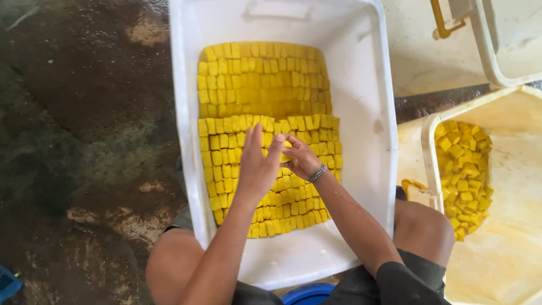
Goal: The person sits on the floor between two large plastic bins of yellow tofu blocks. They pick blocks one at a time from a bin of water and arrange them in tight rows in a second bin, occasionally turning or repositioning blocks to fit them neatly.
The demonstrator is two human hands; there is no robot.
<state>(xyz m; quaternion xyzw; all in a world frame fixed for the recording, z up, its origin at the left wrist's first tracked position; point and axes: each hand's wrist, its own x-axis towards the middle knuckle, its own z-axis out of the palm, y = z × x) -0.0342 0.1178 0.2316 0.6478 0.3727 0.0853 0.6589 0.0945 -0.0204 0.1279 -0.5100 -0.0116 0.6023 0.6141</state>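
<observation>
A large white plastic tub point(367, 113) rests between my knees and holds rows of small yellow cubes point(259, 79) packed side by side. My left hand point(257, 164) hovers over the nearer block of cubes with fingers stretched and together. My right hand point(299, 158), a beaded bracelet on its wrist, meets the left fingertips and pinches one yellow cube point(286, 152) just above the rows.
To the right, a second white tub point(429, 147) contains a loose heap of yellow cubes point(463, 175). Another white container point(497, 51) with a yellow handle stands at the back right. Wet dark floor point(84, 141) lies to the left. A blue rim point(307, 293) shows below.
</observation>
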